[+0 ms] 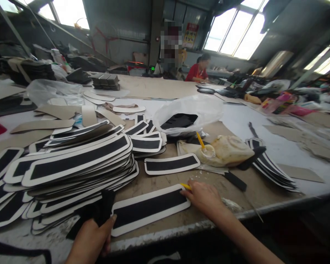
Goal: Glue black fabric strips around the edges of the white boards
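A curved white-edged panel with a black middle (150, 208) lies on the table's front edge between my hands. My right hand (205, 198) rests at its right end, closed on a yellow brush handle (185, 186). My left hand (92, 240) grips a black fabric piece (100, 211) at the panel's left end. To the left sits a big fanned stack of like panels (74, 165). One single panel (172, 164) lies just beyond. A glue-crusted pot (227, 150) with a yellow brush (200, 140) in it stands to the right.
A clear plastic bag with black pieces (188, 115) sits behind the pot. More black strips (269, 165) fan out at right. Beige cardboard cut-outs (57, 112) lie at the back left. A person in red (199, 69) sits far across the table. The table edge (181, 229) runs near me.
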`<action>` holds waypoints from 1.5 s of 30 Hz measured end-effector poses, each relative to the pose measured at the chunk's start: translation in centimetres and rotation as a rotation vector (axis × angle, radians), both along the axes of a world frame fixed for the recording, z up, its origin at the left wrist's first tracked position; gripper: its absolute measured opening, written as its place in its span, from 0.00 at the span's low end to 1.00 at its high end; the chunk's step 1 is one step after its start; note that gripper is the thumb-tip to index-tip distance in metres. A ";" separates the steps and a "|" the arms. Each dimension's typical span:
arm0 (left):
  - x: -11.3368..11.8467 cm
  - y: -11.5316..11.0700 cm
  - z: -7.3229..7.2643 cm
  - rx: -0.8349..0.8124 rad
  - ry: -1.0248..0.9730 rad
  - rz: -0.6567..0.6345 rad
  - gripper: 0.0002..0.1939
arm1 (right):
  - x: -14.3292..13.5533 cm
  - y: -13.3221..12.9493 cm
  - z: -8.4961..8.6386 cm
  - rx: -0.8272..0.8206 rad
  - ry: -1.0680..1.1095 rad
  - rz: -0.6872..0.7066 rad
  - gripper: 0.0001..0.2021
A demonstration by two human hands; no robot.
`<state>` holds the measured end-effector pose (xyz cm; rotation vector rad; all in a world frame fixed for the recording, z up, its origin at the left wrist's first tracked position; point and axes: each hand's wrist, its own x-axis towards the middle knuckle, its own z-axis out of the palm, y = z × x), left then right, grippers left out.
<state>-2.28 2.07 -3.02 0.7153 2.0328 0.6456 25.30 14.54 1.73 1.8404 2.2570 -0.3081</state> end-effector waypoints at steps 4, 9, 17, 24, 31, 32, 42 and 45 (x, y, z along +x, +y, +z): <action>-0.2 0.1 -0.2 -0.002 -0.018 -0.028 0.27 | 1.8 -0.1 0.1 0.041 0.121 -0.064 0.13; 0.2 0.0 0.9 0.061 -0.030 -0.029 0.27 | 2.0 -0.2 -1.1 -0.102 0.476 -0.062 0.18; 0.2 -1.0 2.2 0.174 -0.147 0.051 0.26 | 0.9 -1.4 0.9 -0.294 0.818 -0.078 0.13; 0.4 -2.3 4.5 0.221 -0.182 0.080 0.25 | 1.2 -3.0 3.2 -0.272 0.839 0.023 0.13; 0.7 -3.2 5.4 0.241 -0.184 0.051 0.26 | 1.5 -3.8 4.2 -0.243 0.788 0.084 0.14; 0.7 -3.3 5.3 0.252 -0.192 0.052 0.26 | 1.5 -3.9 4.4 -0.249 0.799 0.094 0.14; 0.8 -4.1 6.1 0.280 -0.193 -0.062 0.26 | 2.0 -4.7 5.6 -0.240 0.754 0.117 0.14; 0.7 -4.3 6.1 0.262 -0.213 -0.059 0.26 | 2.4 -4.7 5.6 -0.247 0.745 0.121 0.13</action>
